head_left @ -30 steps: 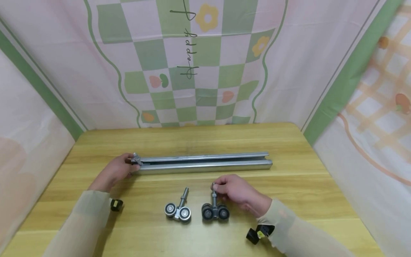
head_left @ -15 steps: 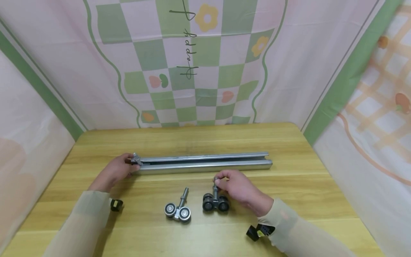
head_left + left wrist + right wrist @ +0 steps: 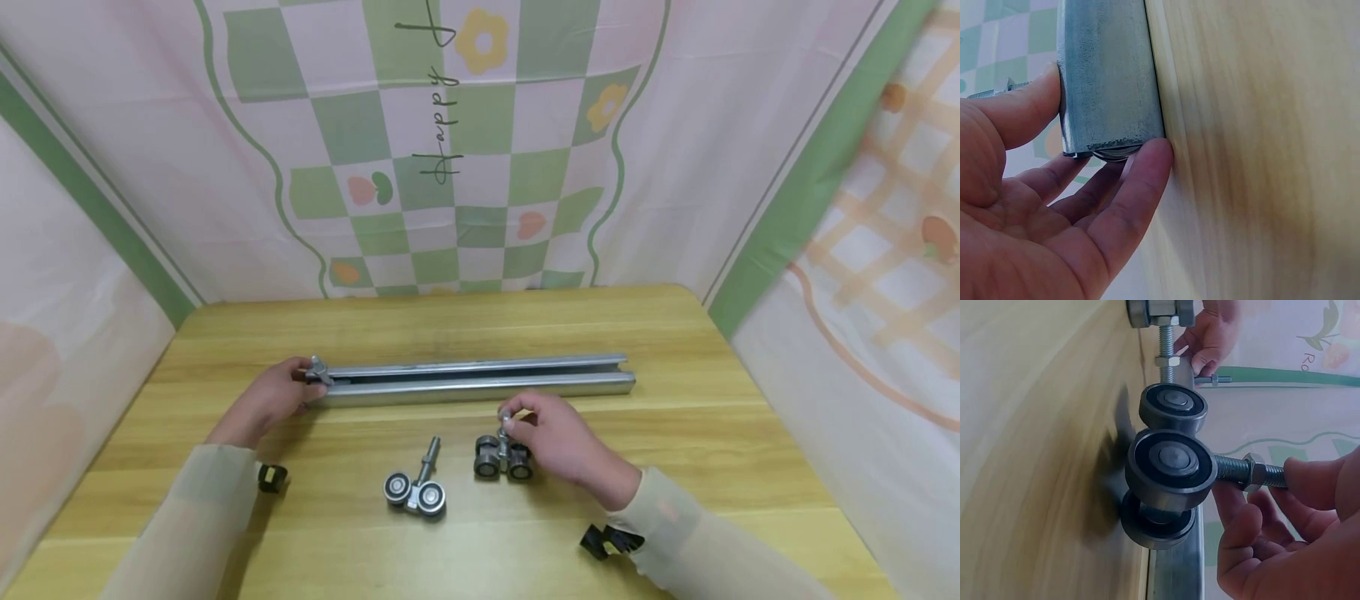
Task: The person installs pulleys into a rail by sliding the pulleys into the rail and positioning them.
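Observation:
A silver metal rail (image 3: 480, 388), slotted along the top, lies across the table. My left hand (image 3: 273, 392) grips its left end; in the left wrist view the thumb touches the upper edge and fingers lie at the open end, where part of a wheel (image 3: 1116, 154) peeks out. A bolt (image 3: 318, 367) sticks up from the slot there. My right hand (image 3: 558, 437) pinches the threaded stem of a roller trolley (image 3: 1172, 459), held in front of the rail with its wheels toward me. Its wheels look raised off the table. Another roller trolley (image 3: 431, 497) lies to the left.
The wooden table (image 3: 337, 558) carries all the parts. Behind it hangs a checkered curtain (image 3: 487, 125), with fabric walls (image 3: 847, 367) on both sides. A small black camera (image 3: 595, 542) is worn at the right wrist.
My right hand has moved the pinched roller trolley away from me, nearer the rail, and tipped its stem more upright. The left hand, the rail and the other trolley have stayed put.

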A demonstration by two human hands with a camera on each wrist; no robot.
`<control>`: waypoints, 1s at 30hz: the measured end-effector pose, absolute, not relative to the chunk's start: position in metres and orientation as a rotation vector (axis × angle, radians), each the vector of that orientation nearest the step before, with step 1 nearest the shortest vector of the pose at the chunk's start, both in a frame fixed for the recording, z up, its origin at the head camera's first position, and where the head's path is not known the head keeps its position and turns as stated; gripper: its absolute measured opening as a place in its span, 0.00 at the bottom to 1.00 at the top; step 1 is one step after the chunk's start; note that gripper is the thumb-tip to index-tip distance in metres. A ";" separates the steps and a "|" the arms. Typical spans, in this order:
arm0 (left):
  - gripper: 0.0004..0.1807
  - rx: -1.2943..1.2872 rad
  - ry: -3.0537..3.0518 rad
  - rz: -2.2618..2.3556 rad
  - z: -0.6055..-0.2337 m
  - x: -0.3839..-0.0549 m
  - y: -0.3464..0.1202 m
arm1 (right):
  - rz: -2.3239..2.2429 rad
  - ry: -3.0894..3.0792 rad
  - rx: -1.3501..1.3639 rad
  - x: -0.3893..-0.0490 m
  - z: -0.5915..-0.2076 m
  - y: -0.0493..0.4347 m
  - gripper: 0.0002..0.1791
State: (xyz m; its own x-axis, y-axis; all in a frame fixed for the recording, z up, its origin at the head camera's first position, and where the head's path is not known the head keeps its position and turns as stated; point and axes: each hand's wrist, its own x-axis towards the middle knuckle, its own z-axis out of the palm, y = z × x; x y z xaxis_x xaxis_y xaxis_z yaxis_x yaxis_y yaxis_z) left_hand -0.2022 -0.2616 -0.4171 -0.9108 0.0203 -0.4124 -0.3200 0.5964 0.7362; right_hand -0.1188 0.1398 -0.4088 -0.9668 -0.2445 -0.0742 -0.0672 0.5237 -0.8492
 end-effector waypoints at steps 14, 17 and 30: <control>0.37 -0.233 2.451 1.232 -0.417 -0.201 -0.260 | -1.352 2.560 -0.518 -0.109 -0.412 0.146 0.06; 0.37 -0.233 2.448 1.238 -0.417 -0.200 -0.261 | -1.355 2.565 -0.516 -0.108 -0.412 0.147 0.09; 0.37 -0.221 2.444 1.245 -0.416 -0.200 -0.261 | -1.262 2.723 -0.602 -0.105 -0.410 0.144 0.06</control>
